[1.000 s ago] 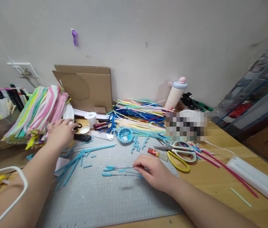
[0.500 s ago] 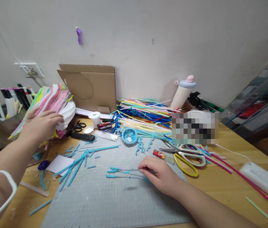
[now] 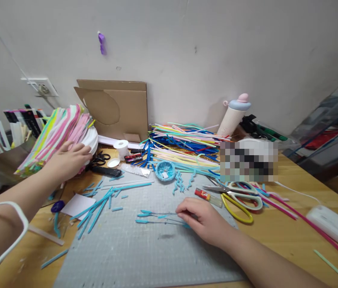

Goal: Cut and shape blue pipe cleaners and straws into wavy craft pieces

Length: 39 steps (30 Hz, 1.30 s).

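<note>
My right hand (image 3: pixel 203 220) is closed in a pinch over the grey cutting mat (image 3: pixel 145 256), holding a few thin blue-tipped wires (image 3: pixel 143 221) that stretch out to the left. My left hand (image 3: pixel 72 161) lies with its fingers stretched out at the right side of a bundle of pink, white and yellow fuzzy strips (image 3: pixel 57 136), next to a white rounded piece (image 3: pixel 91 140). Above the wires stands a small round blue fuzzy bowl (image 3: pixel 165 171), with curly blue pieces (image 3: pixel 179 182) beside it. A red and clear lighter (image 3: pixel 207 197) sits just above my right hand.
Cut blue pipe cleaners (image 3: pixel 97 212) lie at the mat's left. Scissors (image 3: pixel 237 194) with white and yellow handles lie at right. Behind are a pile of coloured pipe cleaners (image 3: pixel 183 140), folded cardboard (image 3: pixel 127 108), a bottle (image 3: pixel 231 118) and a white power strip (image 3: pixel 335 228).
My left hand has moved right and slightly down across the strips, its fingers more spread. My right hand keeps its pinch on the wires. The whole view has shifted slightly.
</note>
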Motion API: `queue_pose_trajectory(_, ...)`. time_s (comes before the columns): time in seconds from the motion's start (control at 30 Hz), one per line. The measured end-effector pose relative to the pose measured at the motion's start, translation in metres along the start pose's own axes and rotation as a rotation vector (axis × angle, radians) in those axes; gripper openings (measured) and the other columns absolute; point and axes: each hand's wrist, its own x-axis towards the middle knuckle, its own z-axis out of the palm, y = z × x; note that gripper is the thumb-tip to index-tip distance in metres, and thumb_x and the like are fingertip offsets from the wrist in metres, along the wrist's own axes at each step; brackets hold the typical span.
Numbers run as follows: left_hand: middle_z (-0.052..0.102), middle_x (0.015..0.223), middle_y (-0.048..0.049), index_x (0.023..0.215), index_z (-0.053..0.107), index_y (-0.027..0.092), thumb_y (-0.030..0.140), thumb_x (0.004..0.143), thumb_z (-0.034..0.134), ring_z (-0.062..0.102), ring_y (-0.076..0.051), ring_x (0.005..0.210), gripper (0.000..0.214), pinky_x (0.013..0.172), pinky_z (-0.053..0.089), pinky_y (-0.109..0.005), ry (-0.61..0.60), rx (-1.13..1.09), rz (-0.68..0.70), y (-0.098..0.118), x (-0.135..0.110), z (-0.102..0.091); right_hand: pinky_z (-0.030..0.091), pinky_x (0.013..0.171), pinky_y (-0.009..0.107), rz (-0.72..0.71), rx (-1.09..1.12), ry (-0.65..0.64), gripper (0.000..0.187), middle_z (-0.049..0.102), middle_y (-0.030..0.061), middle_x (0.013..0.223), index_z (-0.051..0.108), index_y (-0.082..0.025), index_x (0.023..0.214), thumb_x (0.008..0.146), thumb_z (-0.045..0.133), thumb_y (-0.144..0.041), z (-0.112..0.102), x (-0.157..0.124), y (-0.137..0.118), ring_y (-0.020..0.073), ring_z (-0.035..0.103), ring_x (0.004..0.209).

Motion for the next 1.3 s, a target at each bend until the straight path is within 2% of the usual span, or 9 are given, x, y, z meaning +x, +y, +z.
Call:
queue_pose_trajectory(0.1,0.066,0.088,-0.0001,0.069,0.059,0.020,0.008,0.069,0.052,0.050,-0.016,0.100,0.014,0.103,0.023,-0.029,-0.208,-0.029,0.194,0.002,-0.003,0.014,0.041,0.066,0.024,-0.001,-0.003,-0.004,0.011,0.062,0.0023,0.079,0.059,-0.019,0.086,0.087,0.047,-0.019,0.000,0.000,0.000,0.0124,0.055,0.073)
queue_pose_trajectory(0.2,0.058,0.061,-0.0016,0.049,0.043,0.020,0.006,0.063,0.054,0.050,-0.019,0.089,0.022,0.102,0.024,-0.031,-0.285,0.014,0.201,0.002,-0.009,0.030,0.041,0.065,0.024,-0.001,-0.004,-0.004,0.012,0.061,0.0023,0.078,0.059,-0.020,0.086,0.087,0.047,-0.020,0.000,-0.001,-0.001,0.0124,0.055,0.073)
queue_pose_trajectory(0.27,0.052,0.057,-0.0029,0.048,0.037,0.020,0.007,0.066,0.051,0.048,-0.022,0.088,0.026,0.101,0.024,-0.036,-0.270,0.074,0.140,0.005,-0.013,0.039,0.041,0.065,0.024,0.001,-0.003,-0.005,0.012,0.062,0.0026,0.079,0.059,-0.020,0.086,0.087,0.047,-0.020,0.000,0.000,-0.001,0.0125,0.055,0.073)
queue_pose_trajectory(0.43,0.051,0.069,-0.0074,0.065,0.046,0.019,0.010,0.081,0.036,0.043,-0.027,0.096,0.021,0.095,0.025,-0.044,-0.156,0.218,0.013,0.016,-0.019,0.047,0.041,0.067,0.024,0.015,0.009,-0.013,0.011,0.062,0.0026,0.080,0.059,-0.020,0.086,0.087,0.048,-0.019,-0.001,0.000,-0.001,0.0127,0.056,0.075)
queue_pose_trajectory(0.57,0.053,0.082,-0.0098,0.073,0.050,0.017,0.008,0.082,0.033,0.039,-0.030,0.105,0.021,0.094,0.024,-0.048,-0.111,0.268,0.003,0.016,-0.022,0.048,0.041,0.068,0.024,0.019,0.009,-0.018,0.011,0.062,0.0025,0.080,0.059,-0.020,0.086,0.087,0.048,-0.019,-0.001,0.000,0.000,0.0126,0.056,0.075)
queue_pose_trajectory(0.7,0.053,0.098,-0.0098,0.079,0.051,0.017,0.006,0.081,0.032,0.036,-0.026,0.114,0.022,0.102,0.020,-0.043,-0.103,0.279,0.015,0.014,-0.024,0.053,0.041,0.066,0.023,0.014,0.006,-0.027,0.010,0.062,0.0014,0.078,0.059,-0.020,0.085,0.086,0.049,-0.018,0.001,0.001,0.001,0.0116,0.055,0.073)
queue_pose_trajectory(0.83,0.053,0.103,-0.0088,0.085,0.052,0.016,0.006,0.080,0.034,0.035,-0.025,0.116,0.022,0.105,0.017,-0.046,-0.069,0.286,-0.026,0.016,-0.024,0.058,0.041,0.066,0.023,0.015,0.017,-0.019,0.011,0.062,0.0018,0.079,0.059,-0.020,0.086,0.086,0.049,-0.018,0.001,0.001,0.002,0.0121,0.056,0.074)
queue_pose_trajectory(1.1,0.056,0.105,-0.0107,0.081,0.058,0.014,0.007,0.076,0.038,0.038,-0.029,0.116,0.022,0.106,0.012,-0.051,-0.034,0.279,-0.075,0.027,-0.023,0.056,0.040,0.067,0.023,0.024,0.001,-0.035,0.010,0.062,0.0015,0.079,0.059,-0.019,0.085,0.086,0.049,-0.018,-0.001,0.002,-0.001,0.0115,0.055,0.074)
queue_pose_trajectory(1.3,0.052,0.096,-0.0109,0.071,0.055,0.011,0.012,0.081,0.036,0.041,-0.029,0.110,0.022,0.104,0.011,-0.049,0.035,0.252,-0.157,0.045,-0.011,0.040,0.040,0.067,0.023,0.018,-0.018,-0.033,0.010,0.062,0.0014,0.080,0.059,-0.020,0.086,0.086,0.049,-0.017,-0.001,0.001,-0.002,0.0121,0.055,0.074)
